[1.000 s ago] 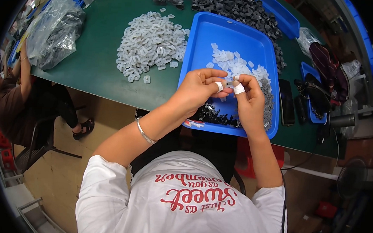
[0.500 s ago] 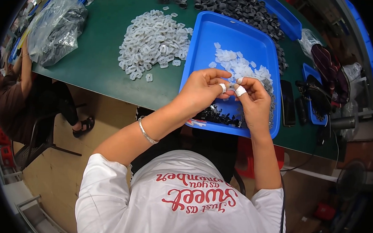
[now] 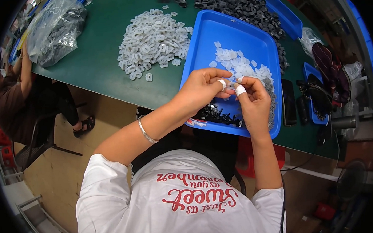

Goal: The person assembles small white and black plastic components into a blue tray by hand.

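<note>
the fingers [image 3: 237,90] of both hands are pinched together over the blue tray [image 3: 207,37], white tape wrapped round a fingertip on each hand, and between them sits a small pale plastic piece [image 3: 230,84], too tiny and too covered to tell its shape. the left hand [image 3: 202,90] curls in from the tray's near left edge, thumb and forefinger closed on the piece; the right hand [image 3: 254,104] meets it from the near right, fingertips closed on the same spot. by my judgement this is the joining or fitting step on one small part, held above the tray's near half, just over the strip of small black parts [image 3: 218,115] lying along the tray's near edge. the next move, i'd say, calls for a fine press or twist between the taped tips, with the piece kept steady. which way the piece points, and how its long axis runs, i cannot tell; the fingertips hide it. a heap of similar white pieces [image 3: 239,68] lies mid-tray, a larger white pile [image 3: 150,38] sits on the green table [image 3: 92,65] left of the tray, and black rings [image 3: 226,4] spread along the far edge.
</note>
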Tool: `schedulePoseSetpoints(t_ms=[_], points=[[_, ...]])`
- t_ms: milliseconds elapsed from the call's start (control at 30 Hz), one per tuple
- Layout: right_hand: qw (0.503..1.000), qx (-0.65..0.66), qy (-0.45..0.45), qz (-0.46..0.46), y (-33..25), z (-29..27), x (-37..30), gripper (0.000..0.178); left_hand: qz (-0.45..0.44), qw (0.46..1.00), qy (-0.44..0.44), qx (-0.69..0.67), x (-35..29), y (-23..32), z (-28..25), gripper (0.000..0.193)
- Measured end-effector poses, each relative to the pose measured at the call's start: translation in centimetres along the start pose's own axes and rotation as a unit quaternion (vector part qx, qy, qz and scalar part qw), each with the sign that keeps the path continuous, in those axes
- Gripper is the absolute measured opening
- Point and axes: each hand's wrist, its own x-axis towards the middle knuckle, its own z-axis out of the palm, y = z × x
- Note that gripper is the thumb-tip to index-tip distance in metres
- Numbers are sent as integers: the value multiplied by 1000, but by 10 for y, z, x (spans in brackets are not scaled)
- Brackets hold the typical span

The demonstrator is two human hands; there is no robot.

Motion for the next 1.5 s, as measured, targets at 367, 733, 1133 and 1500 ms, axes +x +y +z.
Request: schedulePoseSetpoints(t_ms=[367, 733, 1133, 1500], points=[[998, -48, 4, -45, 1, 4, -4, 11, 37, 999, -8, 16, 2, -7, -2, 24], [991, -111, -71, 15, -18, -24, -4, 11, 375, 797, 211, 424, 8, 63, -76, 14], [923, -306, -220, -78, -23, -26, -10, 13, 381, 713, 15, 589, 14, 38, -47, 20], [905, -303, -286, -87, -14, -33, -15, 13, 311, 720, -163, 598, 28, -19, -6, 18]])
